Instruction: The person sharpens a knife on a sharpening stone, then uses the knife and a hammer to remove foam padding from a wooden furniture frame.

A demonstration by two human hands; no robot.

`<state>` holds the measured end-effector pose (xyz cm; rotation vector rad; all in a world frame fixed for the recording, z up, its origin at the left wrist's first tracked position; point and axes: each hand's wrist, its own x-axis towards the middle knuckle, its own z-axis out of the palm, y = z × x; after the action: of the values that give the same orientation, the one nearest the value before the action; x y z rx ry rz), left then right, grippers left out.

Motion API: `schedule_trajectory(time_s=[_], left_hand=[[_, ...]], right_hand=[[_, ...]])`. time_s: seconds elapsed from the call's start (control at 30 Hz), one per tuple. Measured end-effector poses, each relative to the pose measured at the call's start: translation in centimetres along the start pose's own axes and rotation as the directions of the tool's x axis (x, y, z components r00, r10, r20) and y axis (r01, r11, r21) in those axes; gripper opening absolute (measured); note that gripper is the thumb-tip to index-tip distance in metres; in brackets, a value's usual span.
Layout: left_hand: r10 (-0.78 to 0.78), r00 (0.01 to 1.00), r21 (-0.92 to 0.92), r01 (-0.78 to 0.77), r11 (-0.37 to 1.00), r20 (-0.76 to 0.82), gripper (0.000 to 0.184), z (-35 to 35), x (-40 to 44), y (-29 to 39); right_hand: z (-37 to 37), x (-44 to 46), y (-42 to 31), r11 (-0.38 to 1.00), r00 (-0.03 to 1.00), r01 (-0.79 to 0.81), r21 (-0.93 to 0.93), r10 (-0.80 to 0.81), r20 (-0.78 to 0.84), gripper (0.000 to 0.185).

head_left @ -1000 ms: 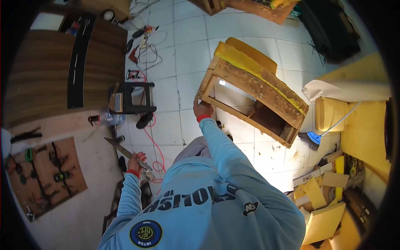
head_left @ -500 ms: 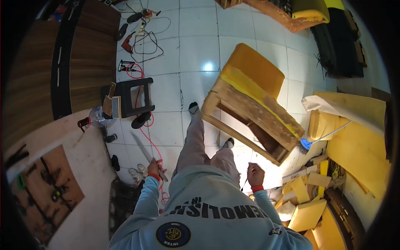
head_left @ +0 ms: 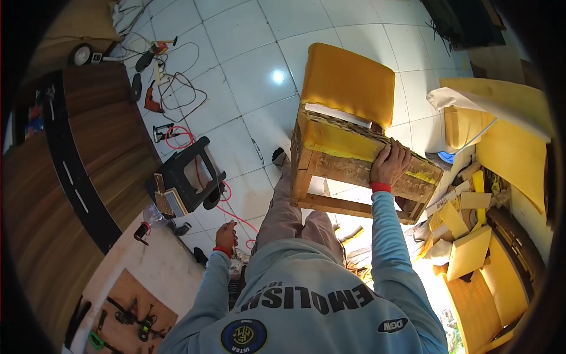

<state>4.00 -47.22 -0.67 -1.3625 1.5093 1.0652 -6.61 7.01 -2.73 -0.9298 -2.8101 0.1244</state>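
While the right hand (head_left: 391, 163) was clamped over the foam-topped edge of a worn brown wooden chair frame (head_left: 333, 167) with an orange padded panel (head_left: 349, 81), the curled left hand (head_left: 226, 236) hung well apart; its contents I couldn't tell. The frame stood on white floor tiles (head_left: 244, 68) before the person.

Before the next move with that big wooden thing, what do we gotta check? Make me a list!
1. Right hand touching the wooden frame: ok, it lies over the upper edge.
2. Firm grip there: cannot tell from this view.
3. Left hand empty: cannot tell; its fingers are curled and it is away from the frame.
4. Gloves on: not ok, both hands are bare.
5. Red cord off the visible foot: ok, it lies to the left.
6. Broom clear of the frame: cannot tell; it shows close to the right end.
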Motion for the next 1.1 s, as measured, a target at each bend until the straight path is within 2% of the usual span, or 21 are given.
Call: schedule_trajectory(time_s=[0.1,0.23,0.43,0.5,0.6,0.7,0.8,0.87,1.0,1.03,1.1], left_hand=[[-0.099,0.995,0.080,0.098,0.992,0.013,0.038,1.9,1.4,1.0],[-0.129,0.990,0.127,0.121,0.984,0.056,0.038,4.3,2.1,2.5],[0.010,0.992,0.162,-0.031,0.986,0.128,0.037,8.7,1.8,8.5],[0.051,0.988,0.104,-0.066,0.992,0.145,0.036,9.7,1.6,10.0],[0.100,0.984,0.044,-0.108,0.993,0.148,0.034,10.4,0.8,11.2],[0.117,0.979,0.053,-0.127,0.990,0.169,0.033,10.6,0.9,11.3],[0.063,0.988,0.108,-0.078,0.991,0.139,0.033,9.1,2.4,9.7],[0.043,0.995,0.220,-0.061,0.974,0.086,0.034,8.4,2.4,9.4],[-0.023,0.999,0.235,0.014,0.972,0.040,0.041,5.7,3.0,9.1],[-0.020,1.000,0.288,0.026,0.957,-0.024,0.044,5.6,3.0,9.3],[0.032,0.999,0.337,-0.016,0.941,-0.043,0.043,6.2,1.7,10.4]], right_hand=[[-0.2,0.5,-0.4,1.000,1.000,-0.012,-0.003,0.012,0.000,0.036],[-0.4,0.7,-0.5,0.999,1.000,-0.029,0.020,0.029,0.006,0.035],[-0.7,1.0,-0.7,1.000,0.999,-0.027,0.015,0.026,0.028,0.035],[-0.8,1.2,-0.9,0.999,0.999,-0.034,0.002,0.033,0.034,0.035],[-0.5,1.1,-0.6,0.998,0.999,-0.042,0.048,0.041,0.030,0.034],[-0.3,0.9,0.0,0.995,0.994,-0.070,0.070,0.063,0.093,0.035],[-0.7,0.9,0.3,0.992,0.989,-0.105,0.066,0.098,0.113,0.037],[-1.1,1.1,0.2,0.989,0.989,-0.120,0.090,0.111,0.094,0.037],[-1.5,1.2,0.1,0.974,0.984,-0.168,0.154,0.157,0.078,0.036],[-1.7,1.3,0.2,0.969,0.983,-0.176,0.173,0.165,0.077,0.035],[-1.9,1.2,0.5,0.959,0.981,-0.190,0.211,0.180,0.068,0.037]])
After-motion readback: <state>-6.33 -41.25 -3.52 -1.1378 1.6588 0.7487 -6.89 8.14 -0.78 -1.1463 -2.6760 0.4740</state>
